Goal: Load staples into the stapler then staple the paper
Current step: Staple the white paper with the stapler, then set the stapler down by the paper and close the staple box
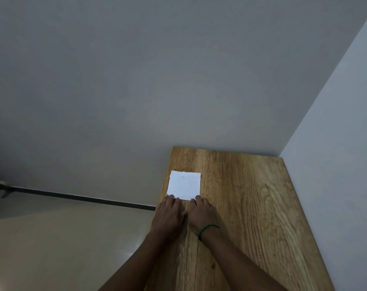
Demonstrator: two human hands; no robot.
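A small white square of paper (184, 185) lies flat near the far left corner of a wooden table (252, 206). It has a tiny dark mark near its far edge. My left hand (170, 215) rests palm down with its fingertips on the paper's near left corner. Beside it, my right hand (201, 213), with a green band on the wrist, touches the near right corner with its fingertips. Both hands lie flat with nothing gripped. No stapler or staples are in view.
The table stands in a room corner, with grey walls (178, 80) behind it and to its right. Its left edge drops to a pale floor (63, 238). A dark skirting strip (73, 197) runs along the wall's base.
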